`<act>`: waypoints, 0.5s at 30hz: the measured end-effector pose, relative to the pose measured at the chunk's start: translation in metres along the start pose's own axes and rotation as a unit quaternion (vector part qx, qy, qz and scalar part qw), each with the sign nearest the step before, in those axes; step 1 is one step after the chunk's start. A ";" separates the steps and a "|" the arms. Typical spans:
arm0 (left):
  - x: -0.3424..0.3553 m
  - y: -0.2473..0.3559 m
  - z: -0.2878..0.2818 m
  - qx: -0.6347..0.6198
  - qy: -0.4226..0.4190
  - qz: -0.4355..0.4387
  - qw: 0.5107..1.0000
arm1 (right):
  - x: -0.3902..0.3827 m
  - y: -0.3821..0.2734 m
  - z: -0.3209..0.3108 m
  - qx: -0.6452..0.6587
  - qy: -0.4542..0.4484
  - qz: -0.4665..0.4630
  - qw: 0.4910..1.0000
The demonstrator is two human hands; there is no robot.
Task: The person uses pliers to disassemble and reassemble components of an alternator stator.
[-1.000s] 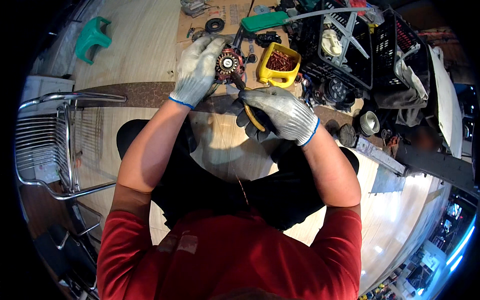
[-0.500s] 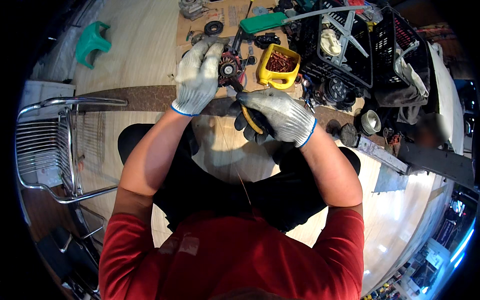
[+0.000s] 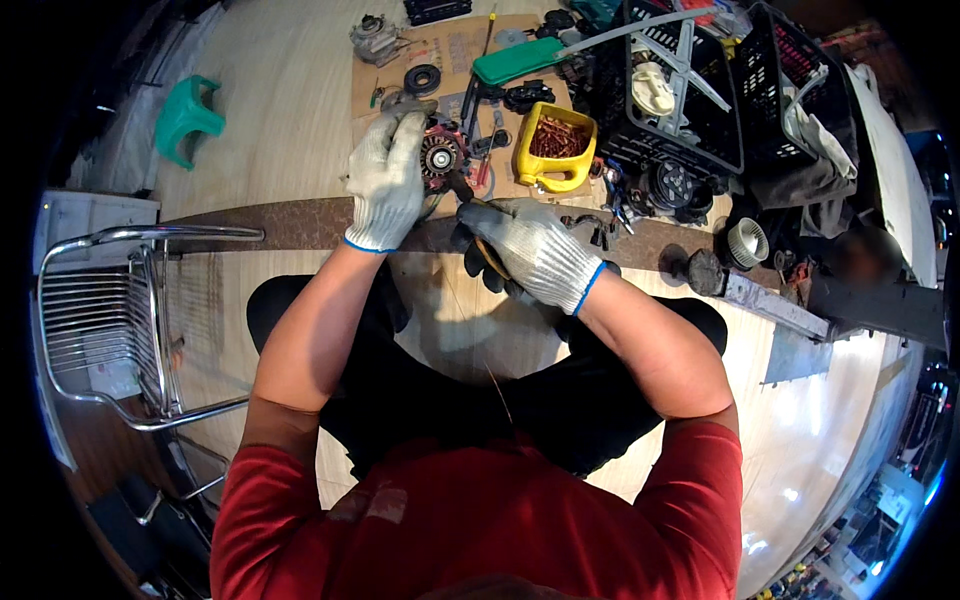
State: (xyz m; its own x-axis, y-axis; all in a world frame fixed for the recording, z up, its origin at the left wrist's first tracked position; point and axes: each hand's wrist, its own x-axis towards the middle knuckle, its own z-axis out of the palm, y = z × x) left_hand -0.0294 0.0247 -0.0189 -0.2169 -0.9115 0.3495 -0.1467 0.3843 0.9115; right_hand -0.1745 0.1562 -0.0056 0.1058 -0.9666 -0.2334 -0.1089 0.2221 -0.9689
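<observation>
My left hand [image 3: 388, 165], in a whitish knit glove with a blue cuff, is closed around the left side of a round motor part [image 3: 440, 160]. That part has reddish windings and a shiny bearing-like centre. My right hand [image 3: 530, 245], gloved the same way with dark-coated fingers, is wrapped around pliers with yellowish handles [image 3: 491, 258]. Their dark head points up toward the motor part's lower edge; whether the jaws grip anything is too small to tell. Just right of the motor part stands a cut-open yellow jug [image 3: 555, 183] holding copper-coloured scraps.
Cardboard [image 3: 455, 42] under the work bears a black ring [image 3: 422, 79] and a grey metal housing [image 3: 375, 40]. A green-handled tool [image 3: 518, 62] lies beyond. Black crates [image 3: 690, 150] stand right, near a finned wheel [image 3: 746, 243]. A metal chair [image 3: 100, 320] and green stool [image 3: 188, 120] are left.
My right hand, with the pliers, has shifted slightly left and lower. The motor part's round face has turned a little in my left hand's hold. The whole view has shifted slightly.
</observation>
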 end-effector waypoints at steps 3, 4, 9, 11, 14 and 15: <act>0.002 -0.008 -0.002 -0.055 -0.005 -0.058 0.997 | 0.001 0.010 0.000 -0.088 0.015 -0.092 0.992; 0.004 -0.009 -0.001 -0.083 -0.003 -0.049 0.995 | 0.001 0.006 -0.001 -0.093 0.006 -0.080 0.992; 0.005 0.003 -0.002 -0.187 -0.016 -0.111 0.976 | -0.009 -0.013 -0.014 -0.087 -0.067 -0.017 0.994; 0.005 0.005 -0.003 -0.176 -0.018 -0.105 0.979 | -0.012 -0.026 -0.017 -0.083 -0.077 0.005 0.994; 0.006 0.005 -0.001 -0.161 -0.030 -0.096 0.982 | -0.009 -0.008 -0.016 -0.060 -0.065 0.002 0.996; 0.005 0.006 0.000 -0.161 -0.029 -0.094 0.982 | -0.007 -0.006 -0.016 -0.053 -0.065 0.006 0.996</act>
State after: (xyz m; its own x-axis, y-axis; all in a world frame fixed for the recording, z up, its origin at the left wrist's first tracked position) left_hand -0.0316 0.0221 -0.0121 -0.2714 -0.9484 0.1640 0.1209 0.1355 0.9834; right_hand -0.1906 0.1601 0.0029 0.2299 -0.9379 -0.2599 -0.2136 0.2119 -0.9537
